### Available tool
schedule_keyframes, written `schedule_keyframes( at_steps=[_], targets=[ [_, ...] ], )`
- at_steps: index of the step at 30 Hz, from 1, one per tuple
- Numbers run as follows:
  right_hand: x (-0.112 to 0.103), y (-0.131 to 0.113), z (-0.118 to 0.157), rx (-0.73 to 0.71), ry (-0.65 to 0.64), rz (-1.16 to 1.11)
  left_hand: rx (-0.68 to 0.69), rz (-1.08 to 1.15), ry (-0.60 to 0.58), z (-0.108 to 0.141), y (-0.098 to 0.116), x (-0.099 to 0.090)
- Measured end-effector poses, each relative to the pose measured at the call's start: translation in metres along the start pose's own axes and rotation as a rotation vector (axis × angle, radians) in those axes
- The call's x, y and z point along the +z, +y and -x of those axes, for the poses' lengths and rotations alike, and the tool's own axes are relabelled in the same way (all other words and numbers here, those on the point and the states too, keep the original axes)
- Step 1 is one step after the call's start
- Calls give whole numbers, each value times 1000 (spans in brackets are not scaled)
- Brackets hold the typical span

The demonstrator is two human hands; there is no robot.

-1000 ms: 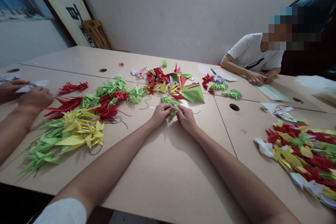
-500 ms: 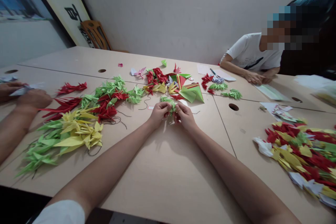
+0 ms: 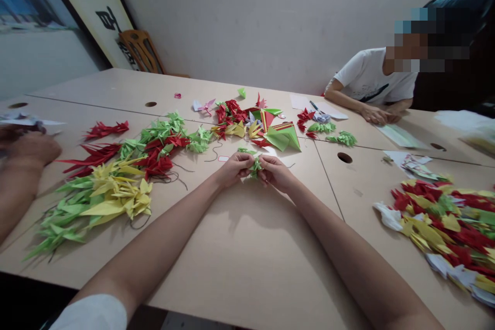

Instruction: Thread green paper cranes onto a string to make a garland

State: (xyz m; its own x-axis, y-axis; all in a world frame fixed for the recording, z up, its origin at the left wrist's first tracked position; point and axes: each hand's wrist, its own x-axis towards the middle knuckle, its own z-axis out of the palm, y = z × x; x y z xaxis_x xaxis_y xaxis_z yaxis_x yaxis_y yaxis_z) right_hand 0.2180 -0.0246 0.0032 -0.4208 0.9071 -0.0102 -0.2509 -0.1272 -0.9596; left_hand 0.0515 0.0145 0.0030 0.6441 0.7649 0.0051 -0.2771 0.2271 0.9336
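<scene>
A light green folded paper piece [image 3: 255, 166], probably an origami crane, is pinched between my two hands above the middle of the table. My left hand [image 3: 236, 169] grips its left side, fingers closed. On its other side the fingers of my right hand [image 3: 275, 171] are closed too. Part of the paper is hidden by the fingertips. Just beyond my hands lie more green folded paper [image 3: 245, 150], a larger green paper fan-like stack [image 3: 283, 136] with red and yellow edges, and a pile of red cranes [image 3: 234, 111]. A dark thread [image 3: 215, 152] lies to the left.
Strings of green, red and yellow folded cranes [image 3: 119, 191] cover the table at left, near another person's hand [image 3: 36, 147]. At right lies a big mixed heap [image 3: 444, 221]. Across the table [image 3: 247, 247] sits a co-worker [image 3: 377, 80] handling paper. Round cable holes [image 3: 344, 158] pierce the top.
My hands have spread slightly apart around the green paper, showing more of it. At the left, the other person's hand has moved left.
</scene>
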Motion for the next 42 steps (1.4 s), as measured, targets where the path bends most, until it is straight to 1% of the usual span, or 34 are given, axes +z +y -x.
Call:
schedule_keyframes(
  at_steps=[3, 5, 7, 10, 12, 14, 16, 21, 24, 26, 28, 33, 36, 39, 42],
  targets=[
    [-3, -4, 2, 55, -59, -49, -33, 10, -31, 1, 2, 2],
    [-1, -4, 1, 45, -54, -60, -2, 25, 10, 1, 1, 7],
    [2, -1, -1, -10, -7, -63, 73, 46, 108, 0, -2, 12],
    [8, 7, -6, -137, 110, -61, 187, 52, 284, -2, -8, 18],
    [11, 11, -8, -187, 164, -39, 215, 41, 339, -3, -10, 19],
    [12, 13, -9, -196, 171, -16, 204, 38, 321, -3, -9, 18],
    [10, 11, -8, -171, 133, -19, 165, 47, 251, -2, -6, 15],
    [-1, 0, 0, -2, -64, -60, 35, 57, 35, 2, 3, 9],
    [-7, -5, 3, 66, -147, -57, -16, 52, -37, 3, 3, 9],
    [-8, -6, 3, 75, -164, -53, -5, 58, -28, 3, 2, 10],
    [-7, -4, 1, 45, -133, -57, 38, 66, 28, 2, 0, 12],
    [8, 4, -5, -113, 78, -43, 158, 67, 236, -1, -5, 14],
    [15, 7, -6, -182, 165, 6, 207, 33, 305, -2, -7, 14],
    [16, 5, -5, -192, 155, -1, 204, 23, 298, -2, -6, 13],
    [8, 0, -2, -103, 45, -55, 131, 39, 191, -1, -3, 13]
  ],
)
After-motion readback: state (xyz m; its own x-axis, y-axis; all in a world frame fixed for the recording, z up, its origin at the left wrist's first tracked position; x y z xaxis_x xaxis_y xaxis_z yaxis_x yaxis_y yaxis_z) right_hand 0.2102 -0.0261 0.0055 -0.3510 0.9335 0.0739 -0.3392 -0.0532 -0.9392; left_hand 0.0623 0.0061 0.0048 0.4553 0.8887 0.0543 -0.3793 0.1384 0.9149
